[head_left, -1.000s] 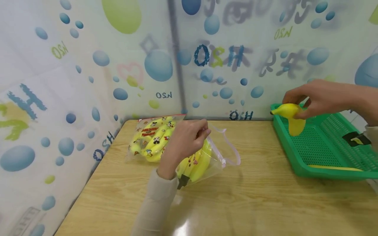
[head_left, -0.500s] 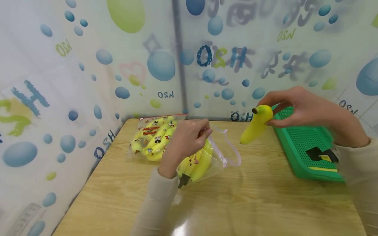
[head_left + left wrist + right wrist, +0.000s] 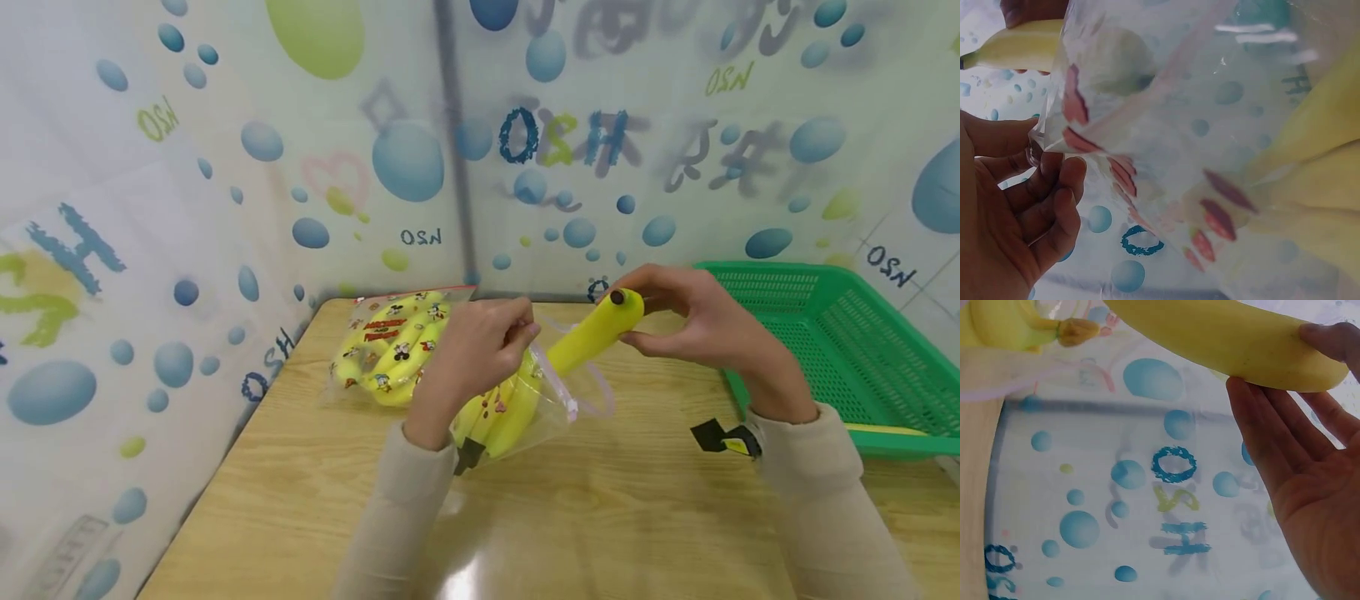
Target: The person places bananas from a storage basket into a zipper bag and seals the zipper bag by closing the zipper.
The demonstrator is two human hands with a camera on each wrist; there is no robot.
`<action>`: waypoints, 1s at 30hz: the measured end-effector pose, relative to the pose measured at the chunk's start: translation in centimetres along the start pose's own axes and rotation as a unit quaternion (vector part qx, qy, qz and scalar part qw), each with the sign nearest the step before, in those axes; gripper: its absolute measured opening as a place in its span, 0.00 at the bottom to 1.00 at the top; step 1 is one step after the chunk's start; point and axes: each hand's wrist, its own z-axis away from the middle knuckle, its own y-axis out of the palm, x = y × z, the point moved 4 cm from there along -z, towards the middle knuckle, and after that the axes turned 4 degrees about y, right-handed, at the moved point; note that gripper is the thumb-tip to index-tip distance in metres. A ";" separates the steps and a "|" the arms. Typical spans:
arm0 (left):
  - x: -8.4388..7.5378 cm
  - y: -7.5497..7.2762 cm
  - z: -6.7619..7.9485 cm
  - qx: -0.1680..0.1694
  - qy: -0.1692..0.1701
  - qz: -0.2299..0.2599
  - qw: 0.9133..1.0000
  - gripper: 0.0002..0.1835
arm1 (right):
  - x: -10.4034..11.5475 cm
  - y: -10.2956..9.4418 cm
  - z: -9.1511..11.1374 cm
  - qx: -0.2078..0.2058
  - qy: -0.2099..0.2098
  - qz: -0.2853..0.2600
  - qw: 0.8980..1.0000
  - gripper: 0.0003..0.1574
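Note:
My right hand (image 3: pixel 690 321) grips a yellow banana (image 3: pixel 592 333) near its dark-tipped end, between thumb and fingers. The banana's other end points down-left at the mouth of a clear zip bag (image 3: pixel 551 421); in the left wrist view part of it shows through the plastic. My left hand (image 3: pixel 483 346) pinches the rim of that bag, which stands open on its right side. Inside the bag lie several bananas (image 3: pixel 513 421). The right wrist view shows the held banana (image 3: pixel 1254 347) across the fingertips, with a banana stem (image 3: pixel 1079 331) at upper left.
A second zip bag (image 3: pixel 390 350), printed with cartoon figures and filled with bananas, lies at the back left. At right stands a green basket (image 3: pixel 847 333) with a yellow strip showing inside its front wall. A patterned sheet hangs behind the wooden table (image 3: pixel 637 500).
My right hand has carried the banana leftward from over the green basket to the bag's mouth, turning it on the way. The left hand keeps its place at the bag's rim.

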 end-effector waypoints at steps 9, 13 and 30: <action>0.0 0.0 -0.1 0.001 0.000 -0.011 1.000 0.13 | -1.4 2.4 0.3 -0.065 0.014 -0.044 0.997 0.32; 0.0 0.0 -0.1 0.003 -0.001 -0.014 1.000 0.13 | -2.0 3.4 0.2 -0.074 0.038 -0.065 0.994 0.30; -0.2 0.0 -0.1 -0.001 -0.003 -0.016 1.000 0.14 | -3.4 6.1 0.0 -0.042 0.109 -0.056 0.992 0.29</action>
